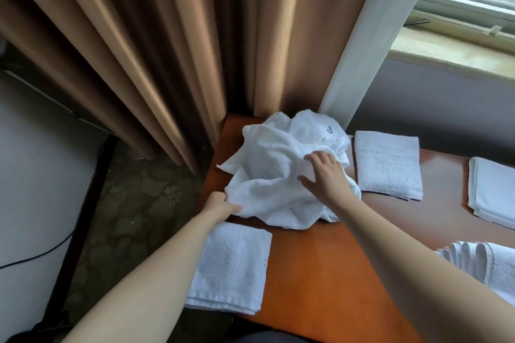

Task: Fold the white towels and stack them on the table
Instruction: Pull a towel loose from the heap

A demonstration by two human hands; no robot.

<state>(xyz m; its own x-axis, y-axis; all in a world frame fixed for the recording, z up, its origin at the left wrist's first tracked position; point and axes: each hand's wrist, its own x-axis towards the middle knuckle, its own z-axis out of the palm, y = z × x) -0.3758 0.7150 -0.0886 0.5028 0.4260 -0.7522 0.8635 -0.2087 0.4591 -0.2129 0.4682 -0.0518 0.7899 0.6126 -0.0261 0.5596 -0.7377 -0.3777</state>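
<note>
Nearest, at the left front corner of the orange-brown table (pixel 315 273): a folded white towel (pixel 231 267), lying flat, its left edge hanging slightly past the tabletop. At the right edge of view, a ribbed, rumpled white towel (pixel 485 262), partly cut off by the right forearm.

Further in, at the table's left side: the left hand (pixel 220 205), fingers curled round the near-left edge of a crumpled white towel heap (pixel 267 175), pinching the cloth. On top of the heap, toward its right side: the right hand (pixel 326 172), fingers spread and fairly straight, pressed flat on the fabric, gripping nothing. Heap itself unfolded, bunched high at the far left corner of the table, with a small dark embroidered mark near its top.

Just right of the heap, almost touching it: a second folded towel (pixel 388 166), flat and neat. Well apart to the right: a third folded towel (pixel 493 192), cut off by the frame edge.

Beyond the table: heavy tan curtains (pixel 145 44) in deep pleats, reaching down to a dark patterned carpet (pixel 133 209) at left. Beside them a white sheer strip (pixel 365 36), then a window (pixel 468 3) with a pale sill over a grey wall. At far left, a white surface (pixel 36 170) with a dark cable across it.
</note>
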